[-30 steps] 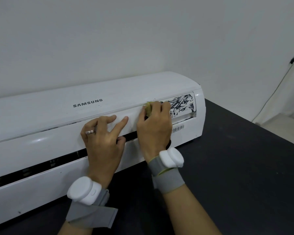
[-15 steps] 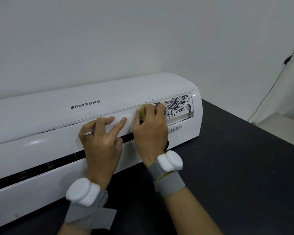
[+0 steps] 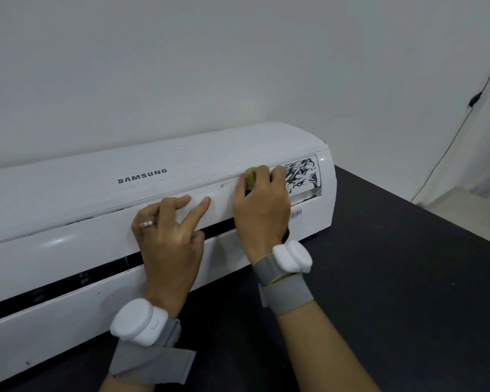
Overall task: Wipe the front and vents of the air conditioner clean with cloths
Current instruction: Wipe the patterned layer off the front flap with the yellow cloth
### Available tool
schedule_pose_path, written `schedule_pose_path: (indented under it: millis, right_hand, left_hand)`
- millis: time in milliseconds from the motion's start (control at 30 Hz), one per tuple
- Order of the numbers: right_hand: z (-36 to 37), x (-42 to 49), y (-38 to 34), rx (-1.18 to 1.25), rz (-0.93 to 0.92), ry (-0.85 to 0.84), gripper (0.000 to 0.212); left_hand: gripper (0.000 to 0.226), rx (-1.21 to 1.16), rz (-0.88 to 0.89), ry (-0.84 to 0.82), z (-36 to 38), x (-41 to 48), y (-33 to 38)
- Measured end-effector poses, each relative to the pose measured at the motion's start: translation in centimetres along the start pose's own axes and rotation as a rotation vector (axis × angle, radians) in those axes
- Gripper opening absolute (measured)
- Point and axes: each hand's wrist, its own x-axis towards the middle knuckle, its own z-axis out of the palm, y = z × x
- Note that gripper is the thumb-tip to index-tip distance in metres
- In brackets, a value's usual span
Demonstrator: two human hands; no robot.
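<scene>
Your right hand (image 3: 262,205) curls round a yellow-green cloth (image 3: 250,176) and presses it against the upper edge of the flap on the white air conditioner (image 3: 68,199), which lies on the dark worktop (image 3: 393,278). Only a small part of the cloth shows above your fingers. Black smears (image 3: 301,174) sit just to the right of that hand. Your left hand (image 3: 167,236) holds nothing: its fingers are spread and rest on the flap, above the dark vent slot (image 3: 68,274).
</scene>
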Motion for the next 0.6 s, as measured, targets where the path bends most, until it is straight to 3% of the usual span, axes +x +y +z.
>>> schedule_pose_path:
  millis: [67,233,367,433,600]
  right_hand:
    - [0.1,-0.3,-0.8,-0.023,0.020,-0.002,0.020]
    - [-0.1,-2.0,-0.9,-0.009,-0.225,-0.082,0.018]
    - [-0.1,-0.1,0.3,-0.040,-0.044,-0.039,0.021]
    - [0.1,-0.4,-0.3,-0.019,-0.041,-0.027,0.020]
    - [0.0,-3.2,-0.1,0.078,-0.351,-0.103,0.016]
  left_hand:
    - [0.056,-0.003,-0.004,-0.001,0.0,0.0,0.0]
    - [0.047,-0.022,-0.007,0.004,-0.1,0.1,0.0]
    - [0.058,-0.022,-0.012,-0.011,-0.3,0.1,0.0]
    - [0.057,-0.048,-0.026,0.001,-0.3,0.1,0.1]
    - [0.036,-0.116,-0.055,-0.001,-0.2,0.1,0.2]
